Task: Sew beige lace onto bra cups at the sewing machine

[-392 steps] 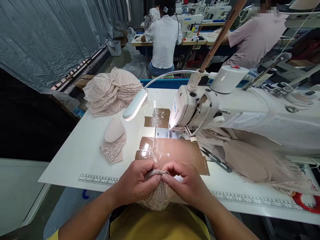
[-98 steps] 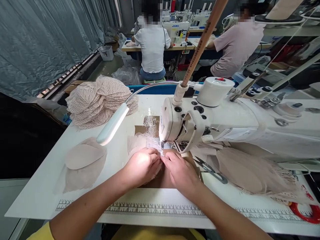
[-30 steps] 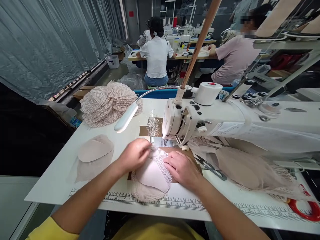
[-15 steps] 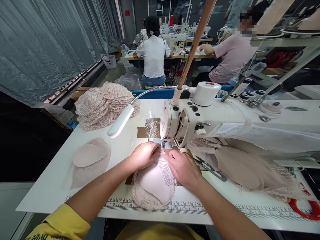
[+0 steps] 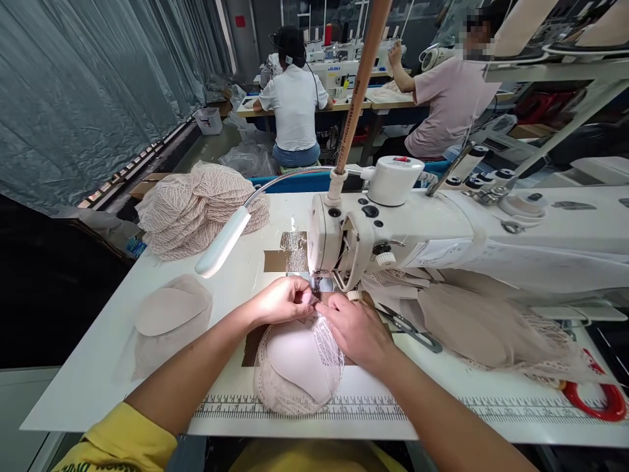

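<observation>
A beige lace bra cup (image 5: 297,367) with a pale foam pad on top lies on the white table in front of me. My left hand (image 5: 282,301) pinches its far edge just before the needle of the white sewing machine (image 5: 417,229). My right hand (image 5: 356,331) presses on the cup's right side, its fingertips closed on the lace next to my left hand. Both hands sit under the machine's head, lit by the gooseneck lamp (image 5: 223,241).
A pile of lace cups (image 5: 196,206) sits at the back left, and one padded cup (image 5: 167,321) lies at the left. Scissors (image 5: 407,326) and a heap of beige pieces (image 5: 486,328) lie under the machine arm. Two people sew at tables behind.
Both hands have slid the cup's far edge forward to the needle. The left hand has gone from resting flat to pinching the lace edge.
</observation>
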`<action>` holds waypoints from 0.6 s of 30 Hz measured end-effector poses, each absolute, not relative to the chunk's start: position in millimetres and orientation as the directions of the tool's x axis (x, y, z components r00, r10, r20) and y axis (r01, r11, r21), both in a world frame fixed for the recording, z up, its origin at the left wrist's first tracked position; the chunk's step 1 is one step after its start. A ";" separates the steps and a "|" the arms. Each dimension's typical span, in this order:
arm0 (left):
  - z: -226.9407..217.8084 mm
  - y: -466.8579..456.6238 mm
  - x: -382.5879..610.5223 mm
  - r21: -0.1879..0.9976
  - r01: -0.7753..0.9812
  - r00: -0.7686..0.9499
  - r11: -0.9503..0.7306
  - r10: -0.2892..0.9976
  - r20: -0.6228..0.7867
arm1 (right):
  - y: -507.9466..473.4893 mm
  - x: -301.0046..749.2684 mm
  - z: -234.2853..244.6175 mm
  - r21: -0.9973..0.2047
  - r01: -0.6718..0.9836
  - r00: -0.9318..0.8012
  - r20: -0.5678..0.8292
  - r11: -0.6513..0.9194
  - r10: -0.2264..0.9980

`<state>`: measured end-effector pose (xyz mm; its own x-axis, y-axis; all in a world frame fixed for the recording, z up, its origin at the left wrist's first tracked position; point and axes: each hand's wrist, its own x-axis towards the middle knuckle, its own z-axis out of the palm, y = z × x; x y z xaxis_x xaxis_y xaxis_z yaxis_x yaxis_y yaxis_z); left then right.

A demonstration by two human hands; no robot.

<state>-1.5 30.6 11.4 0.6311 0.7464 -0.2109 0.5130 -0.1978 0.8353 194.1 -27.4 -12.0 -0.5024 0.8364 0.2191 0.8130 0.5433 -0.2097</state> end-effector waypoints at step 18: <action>11.7 -11.6 -6.1 0.370 0.639 0.692 -0.674 0.714 0.107 | -27.3 193.9 -14.9 -0.187 0.826 -0.478 0.265 0.531 0.837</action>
<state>-6.1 -11.6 11.7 0.6918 0.7141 0.1071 0.6387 -0.6744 0.3704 193.9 -27.3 -14.9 -0.4783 0.8372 0.2651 0.8264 0.5312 -0.1867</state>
